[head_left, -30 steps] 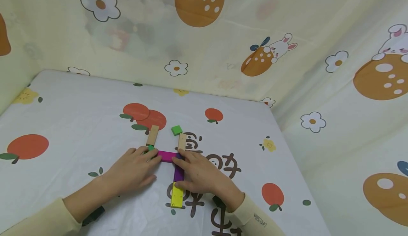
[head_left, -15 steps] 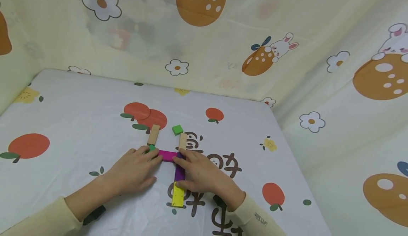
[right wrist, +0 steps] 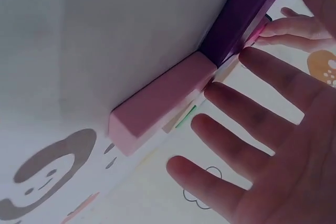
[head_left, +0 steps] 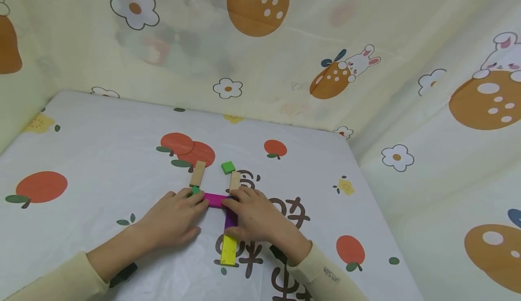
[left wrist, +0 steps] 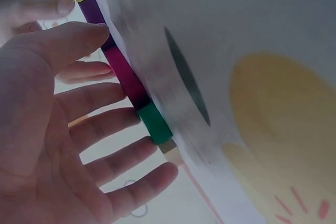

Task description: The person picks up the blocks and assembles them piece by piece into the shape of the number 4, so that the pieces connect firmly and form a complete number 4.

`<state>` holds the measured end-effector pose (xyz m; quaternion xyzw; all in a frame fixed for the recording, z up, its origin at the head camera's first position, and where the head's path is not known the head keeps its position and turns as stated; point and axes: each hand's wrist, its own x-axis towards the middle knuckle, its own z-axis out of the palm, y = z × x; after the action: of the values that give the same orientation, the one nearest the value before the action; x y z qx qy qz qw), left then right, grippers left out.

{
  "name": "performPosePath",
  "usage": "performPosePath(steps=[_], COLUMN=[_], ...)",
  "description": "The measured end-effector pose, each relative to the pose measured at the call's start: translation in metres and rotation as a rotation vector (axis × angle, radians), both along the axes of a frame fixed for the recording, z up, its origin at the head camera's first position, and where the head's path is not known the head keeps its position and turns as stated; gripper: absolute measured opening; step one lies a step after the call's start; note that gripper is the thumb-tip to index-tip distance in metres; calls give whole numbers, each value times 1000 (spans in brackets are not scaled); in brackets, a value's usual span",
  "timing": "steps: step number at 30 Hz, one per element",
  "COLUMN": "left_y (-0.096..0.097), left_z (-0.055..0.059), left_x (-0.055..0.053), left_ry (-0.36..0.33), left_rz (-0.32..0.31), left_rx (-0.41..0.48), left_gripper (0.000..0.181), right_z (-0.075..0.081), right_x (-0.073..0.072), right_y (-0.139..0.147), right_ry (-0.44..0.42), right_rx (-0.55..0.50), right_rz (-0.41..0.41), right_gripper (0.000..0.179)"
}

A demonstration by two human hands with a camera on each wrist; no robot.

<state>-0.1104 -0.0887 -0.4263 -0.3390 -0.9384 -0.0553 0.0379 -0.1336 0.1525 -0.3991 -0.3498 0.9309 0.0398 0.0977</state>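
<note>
Toy blocks lie end to end on the cloth: yellow, purple, magenta, green and two plain wooden ones. My left hand has its fingers extended, the tips at the green block and the magenta block's left end. My right hand rests over the purple block. Its index fingertip is by the corner with the magenta block, its thumb near the yellow-purple join. In the right wrist view its fingers are spread beside the right wooden block, which looks pinkish there. Part of the purple block is hidden under this hand.
The left wooden block points away beyond the green one. A separate small green block sits at the far tip of the right wooden block. A patterned white cloth covers the table; printed curtains stand behind and at the sides.
The head view has shifted slightly. Both hands stay at the blocks, with only a slight shift of the right hand's fingers; the block layout looks the same.
</note>
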Motion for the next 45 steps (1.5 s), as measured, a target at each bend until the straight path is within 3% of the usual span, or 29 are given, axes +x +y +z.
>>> performPosePath(steps=[5, 12, 30, 45], left_y=[2, 1, -1, 0], left_z=[-1, 0, -2, 0], left_x=[0, 1, 0, -1], left_ry=[-8, -6, 45, 20], left_rz=[-5, 13, -10, -8], left_rx=[8, 7, 14, -10], left_gripper=[58, 57, 52, 53], right_z=[3, 8, 2, 5], right_x=[-4, -16, -55, -78], right_y=[-5, -12, -31, -57], right_ry=[91, 131, 102, 70], right_rx=[-8, -59, -147, -98], right_rz=[0, -8, -17, -27], right_gripper=[54, 46, 50, 53])
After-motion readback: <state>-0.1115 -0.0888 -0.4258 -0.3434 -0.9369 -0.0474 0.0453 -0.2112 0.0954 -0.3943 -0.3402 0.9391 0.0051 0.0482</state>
